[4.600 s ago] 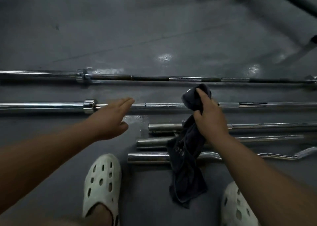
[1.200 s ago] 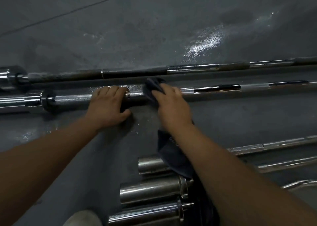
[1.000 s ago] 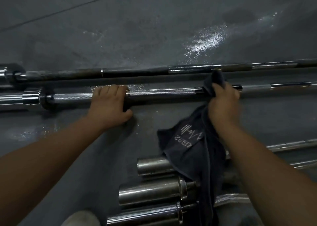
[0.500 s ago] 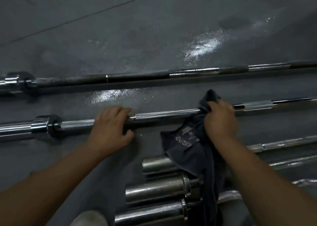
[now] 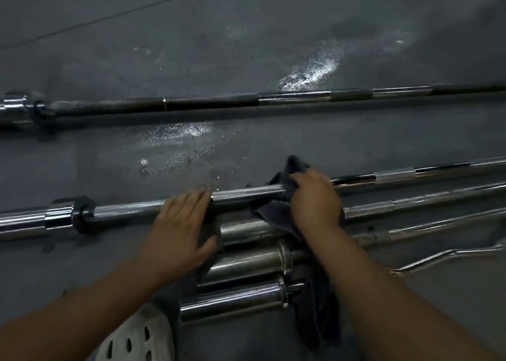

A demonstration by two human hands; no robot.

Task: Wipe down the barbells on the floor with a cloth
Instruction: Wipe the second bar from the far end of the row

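Hiding part of the barbell (image 5: 246,193), the right hand (image 5: 315,199) grips the cloth (image 5: 269,212).

A: What is the person wearing?
B: One foot is wearing a white moulded clog (image 5: 137,338), showing at the near edge, left of centre.
A: Any detail on it?
B: Dark oval vent holes are dotting its top. The forearms are running bare to the left hand (image 5: 180,223) and right hand (image 5: 315,199).

5 barbells (image 5: 246,193) on the grey floor (image 5: 246,45), 4 straight and 1 curl bar (image 5: 449,254), 1 dark cloth (image 5: 273,214), 2 bare hands, left hand (image 5: 180,229) and right hand (image 5: 315,199), 1 white perforated shoe (image 5: 137,338)
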